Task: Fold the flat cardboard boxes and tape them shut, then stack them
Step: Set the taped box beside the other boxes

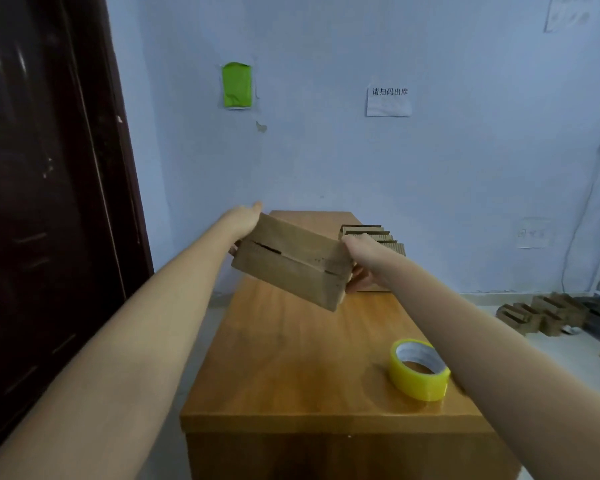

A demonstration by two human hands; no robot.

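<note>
A folded brown cardboard box (291,263) hangs tilted in the air above the far half of the wooden table (298,358). Its closed flaps face me with a dark seam between them. My left hand (245,225) holds the box's left end, thumb on top and fingers underneath. My right hand (362,261) grips its right end, fingers curled under the edge. A roll of yellow tape (419,368) lies flat on the table's near right part, beside my right forearm.
Several flat cardboard pieces (374,237) stand stacked at the table's far right, behind my right hand. More folded boxes (541,313) sit on the floor to the right. A dark door (49,202) stands at the left, and a blue wall rises behind the table.
</note>
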